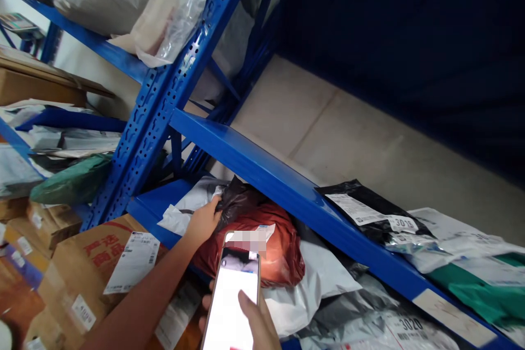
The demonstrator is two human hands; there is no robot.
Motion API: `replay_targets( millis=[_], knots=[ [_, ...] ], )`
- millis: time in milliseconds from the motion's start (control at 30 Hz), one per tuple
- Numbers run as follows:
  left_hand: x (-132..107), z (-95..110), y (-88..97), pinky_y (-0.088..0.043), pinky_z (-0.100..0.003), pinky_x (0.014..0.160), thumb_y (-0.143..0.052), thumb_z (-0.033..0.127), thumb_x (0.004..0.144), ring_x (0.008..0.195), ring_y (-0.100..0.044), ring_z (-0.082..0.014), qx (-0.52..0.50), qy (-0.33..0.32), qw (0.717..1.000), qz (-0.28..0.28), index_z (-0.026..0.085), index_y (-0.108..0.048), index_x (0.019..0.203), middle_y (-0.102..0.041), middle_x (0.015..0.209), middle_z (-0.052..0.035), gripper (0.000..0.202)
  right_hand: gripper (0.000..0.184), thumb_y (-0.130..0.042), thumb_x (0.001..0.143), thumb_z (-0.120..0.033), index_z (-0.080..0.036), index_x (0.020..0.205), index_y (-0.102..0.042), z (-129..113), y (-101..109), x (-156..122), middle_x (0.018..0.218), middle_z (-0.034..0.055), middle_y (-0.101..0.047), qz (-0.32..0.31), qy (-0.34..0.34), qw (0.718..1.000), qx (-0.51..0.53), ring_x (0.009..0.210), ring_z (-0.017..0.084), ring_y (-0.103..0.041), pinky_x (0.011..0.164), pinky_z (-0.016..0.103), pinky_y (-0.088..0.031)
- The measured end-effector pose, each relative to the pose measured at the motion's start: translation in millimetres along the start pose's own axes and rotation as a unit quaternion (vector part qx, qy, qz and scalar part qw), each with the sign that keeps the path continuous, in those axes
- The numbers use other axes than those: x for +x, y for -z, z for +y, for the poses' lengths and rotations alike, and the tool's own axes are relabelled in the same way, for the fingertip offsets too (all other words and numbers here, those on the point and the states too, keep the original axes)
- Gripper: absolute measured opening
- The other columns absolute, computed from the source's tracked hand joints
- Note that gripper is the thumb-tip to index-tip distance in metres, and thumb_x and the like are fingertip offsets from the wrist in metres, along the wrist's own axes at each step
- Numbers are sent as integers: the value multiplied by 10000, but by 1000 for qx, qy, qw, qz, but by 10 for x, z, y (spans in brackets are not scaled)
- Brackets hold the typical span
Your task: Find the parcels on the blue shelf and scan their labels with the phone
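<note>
Dark, crinkled plastic, almost black, makes up the thin-film bag (241, 202) that the left hand (206, 222) grasps by its near edge, fingers bent over the film. Blur softens the fingertips, so whether they also catch the white plastic mailer (174, 220) just beside them is hard to say. The bag lies on the lower level of a blue metal rack, at the left end of a row of parcels and below a broad blue steel beam (262, 161).

The right hand (264, 325) grips a slim smartphone with a bright, mostly white screen (232, 301), held upright, fingers wrapped round its left edge and thumb over the glass. Behind the phone sits a bulging parcel in glossy red plastic (287, 260), touching the dark bag; a smooth white plastic pouch (315, 279) lies to its right, and farther right is a grey plastic mailer marked 3020 (394, 328).

On the level above, a flat black plastic mailer with white labels (348, 190) rests near a green plastic mailer (471, 290). Below the left forearm stands a brown cardboard box with red printed characters (76, 273), bearing a large white paper label (133, 262).
</note>
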State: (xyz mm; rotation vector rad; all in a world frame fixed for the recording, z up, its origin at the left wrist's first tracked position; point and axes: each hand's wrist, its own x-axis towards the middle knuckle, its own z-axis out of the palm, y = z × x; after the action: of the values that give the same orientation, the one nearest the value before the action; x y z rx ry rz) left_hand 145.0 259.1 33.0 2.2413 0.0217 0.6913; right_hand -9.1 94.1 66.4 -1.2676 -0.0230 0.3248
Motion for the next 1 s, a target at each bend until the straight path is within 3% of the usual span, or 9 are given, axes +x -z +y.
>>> replay_targets(
  millis=[100,200,400,567,700,833,900,1000],
  knots=[
    [-26,-81,-58,-453,-336,738,-324,304,923,871,-667,-269,-21,27,999,13,193,-423,1199,-701,933,-87,314,937,-823,559,-521,-123,1279,-375,-82,-245,182,920,112,-761,83,44,995,29,884,300,-707,734,410,-586],
    [-40,-115,-99,-447,-334,742,-327,317,922,881,-667,-267,-39,39,998,20,196,-418,1215,-704,954,-89,330,888,-797,604,-514,-126,1284,-379,-143,-365,268,913,100,-763,92,66,993,36,876,282,-711,725,372,-591],
    [-28,-144,-133,-441,-343,754,-313,323,924,909,-662,-276,-56,45,997,27,192,-431,1207,-700,989,-101,333,954,-840,536,-503,-112,1274,-378,-157,-423,285,890,91,-770,107,91,990,30,826,270,-721,638,326,-593],
    [-36,-152,-128,-441,-345,745,-314,338,924,902,-662,-278,-63,42,997,25,202,-445,1188,-700,992,-96,325,836,-861,500,-468,-101,1149,-485,-142,-464,271,899,128,-766,119,89,988,34,832,290,-720,642,344,-594],
    [-35,-147,-119,-445,-330,748,-330,320,919,906,-664,-260,-67,41,997,25,207,-450,1182,-700,989,-85,311,767,-798,567,-342,-99,1203,-446,-108,-457,268,763,114,-767,107,71,991,48,784,313,-724,618,364,-577],
    [-35,-145,-114,-447,-317,774,-350,315,919,930,-661,-243,-66,43,997,23,211,-452,1183,-698,996,-75,301,895,-773,510,-203,-151,1304,-361,-95,-405,228,780,70,-769,99,81,989,70,820,336,-717,652,417,-564],
    [-33,-147,-114,-444,-320,784,-352,312,920,944,-657,-245,-62,45,997,23,211,-449,1192,-693,1022,-80,306,895,-787,486,-187,-148,1289,-394,-107,-339,188,852,97,-770,73,60,994,49,873,338,-707,693,419,-558],
    [-27,-154,-118,-441,-318,771,-358,307,920,931,-659,-249,-57,49,997,16,208,-447,1196,-699,994,-76,307,661,-767,517,-202,-80,1133,-559,-138,-208,123,971,162,-750,-2,-40,999,32,966,321,-684,814,419,-535]
  ],
)
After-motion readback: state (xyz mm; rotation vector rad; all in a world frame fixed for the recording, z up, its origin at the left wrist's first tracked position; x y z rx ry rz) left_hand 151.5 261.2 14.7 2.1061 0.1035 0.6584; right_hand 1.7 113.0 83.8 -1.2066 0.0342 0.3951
